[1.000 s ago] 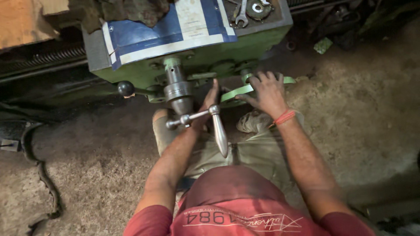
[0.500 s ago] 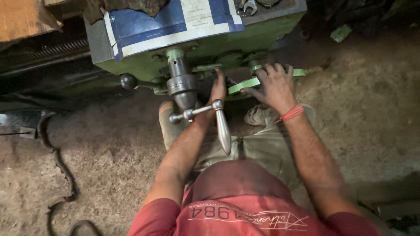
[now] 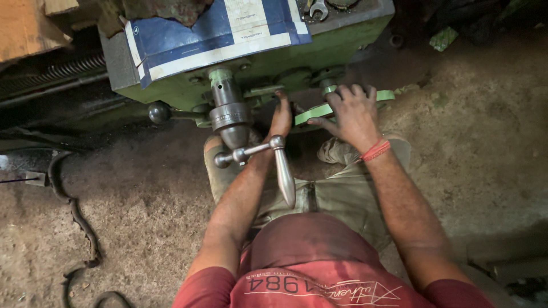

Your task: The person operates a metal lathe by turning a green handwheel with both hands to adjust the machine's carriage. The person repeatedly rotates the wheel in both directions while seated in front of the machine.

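Head view. A person stands over the front of a green machine (image 3: 268,63) and looks straight down at both forearms. The left hand (image 3: 281,117) reaches in under the machine's front face, fingers stretched flat and close together against the dark recess just right of the grey spindle (image 3: 229,111); whether it pinches anything cannot be told, since the fingertips are hidden in shadow. The right hand (image 3: 354,111), with a red wristband (image 3: 375,150), lies spread over a light green lever (image 3: 319,111) that juts out from the machine's lower edge; the fingers are apart and curl over the lever and the fitting above it, touching rather than clamped. A steel crank handle (image 3: 279,165) hangs from the spindle, crossing in front of the left forearm and untouched by either hand. A black ball knob (image 3: 159,112) sticks out to the left, well apart from both hands. A blue and white sheet (image 3: 222,28) lies on top of the machine, with wrenches (image 3: 317,8) at the upper edge. Judged from this, the work at the lever is under way, with both hands still placed on the parts and nothing removed or set aside on the dirt floor (image 3: 142,199).
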